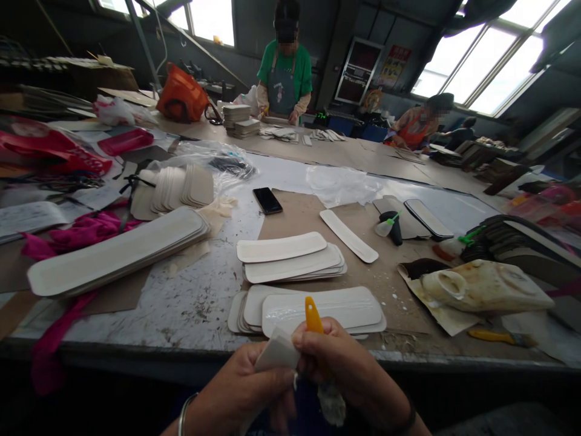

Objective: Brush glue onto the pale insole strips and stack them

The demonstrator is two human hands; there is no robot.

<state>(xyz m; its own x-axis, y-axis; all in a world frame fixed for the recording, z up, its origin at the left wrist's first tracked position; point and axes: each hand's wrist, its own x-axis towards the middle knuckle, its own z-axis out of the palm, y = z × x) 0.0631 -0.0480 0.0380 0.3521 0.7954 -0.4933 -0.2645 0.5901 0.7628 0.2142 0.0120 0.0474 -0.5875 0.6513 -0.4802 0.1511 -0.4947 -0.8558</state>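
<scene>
My left hand (258, 381) is closed around a pale, flat piece (278, 351) that looks like card or board, held just off the table's front edge. Against the piece's right side, the fingertips of my right hand (338, 354) are pressed. A brush with a yellow handle (312, 315) is gripped in that same hand, handle end up and whitish bristles down. Just beyond both hands lies a stack of long white rounded strips (318, 306), the top one with a wet-looking sheen. Another stack of such strips (290, 257) sits behind it.
A phone (267, 200) and a single strip (348, 236) lie farther back. To the left is a long stack of strips (118, 251). A stained plastic container (485, 287), a second brush (502, 337) and a small bottle (385, 226) are right. Co-workers stand across the table.
</scene>
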